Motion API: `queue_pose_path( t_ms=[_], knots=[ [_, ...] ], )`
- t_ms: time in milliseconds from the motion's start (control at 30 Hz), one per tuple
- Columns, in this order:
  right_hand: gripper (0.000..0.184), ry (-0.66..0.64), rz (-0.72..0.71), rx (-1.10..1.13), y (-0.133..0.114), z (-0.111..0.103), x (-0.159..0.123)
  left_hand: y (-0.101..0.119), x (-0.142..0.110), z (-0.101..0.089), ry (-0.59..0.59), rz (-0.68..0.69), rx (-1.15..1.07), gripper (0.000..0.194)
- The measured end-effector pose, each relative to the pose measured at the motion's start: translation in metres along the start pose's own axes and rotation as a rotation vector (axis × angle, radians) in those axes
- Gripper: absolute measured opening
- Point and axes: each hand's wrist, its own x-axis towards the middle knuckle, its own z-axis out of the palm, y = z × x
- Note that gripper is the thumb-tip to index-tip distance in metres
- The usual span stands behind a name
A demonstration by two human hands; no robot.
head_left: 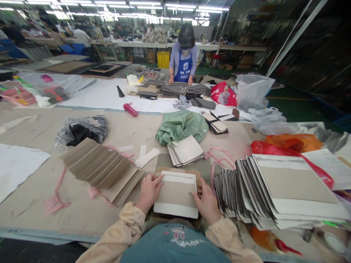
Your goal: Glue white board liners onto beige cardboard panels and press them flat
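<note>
1. Left hand (150, 190) and right hand (206, 200) flank the panel (175, 193), which I see lying flat between them.
2. Leftmost of what I pick out, a leaning row of tan boards (94, 164) sits near the left hand, apart from it.
3. At the panel's far left corner, the left hand is loosely curled, fingertips reaching onto the white border; I cannot tell whether it pinches or merely rests.
4. Between the hands, the panel shows me a tan middle with white bands along its far and near edges. A brown board (198, 178) shows from beneath it at the far and right sides.
5. Over on the right edge, the right hand is partly spread, thumb at the panel; I cannot tell whether it grips.
6. Farther right, close beside that hand, I see a big pile of similar panels (296, 179).
</note>
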Motion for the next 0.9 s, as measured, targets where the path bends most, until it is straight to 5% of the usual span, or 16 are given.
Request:
queue_pose_path(
  t_ms=[267,433,533,733,900],
  knots=[
    [0.064,-0.033,0.106,0.034,-0.019,-0.003,0.009,0.002,-0.001,0.001,0.035,-0.05,-0.004,0.049],
    [0.048,-0.156,0.253,0.595,-0.031,-0.011,0.009,0.003,-0.007,-0.002,0.115,-0.093,-0.252,0.052],
    [0.046,-0.166,0.266,0.761,-0.043,-0.028,0.005,0.009,-0.012,-0.02,0.184,-0.165,-0.57,0.057],
    [0.042,-0.153,0.284,0.938,-0.077,-0.082,-0.014,0.049,-0.024,-0.091,-0.281,-0.215,-1.231,0.056],
    [0.037,-0.108,0.217,0.935,-0.079,-0.104,-0.03,0.083,-0.04,-0.122,-0.377,-0.37,-1.515,0.048]
  ],
)
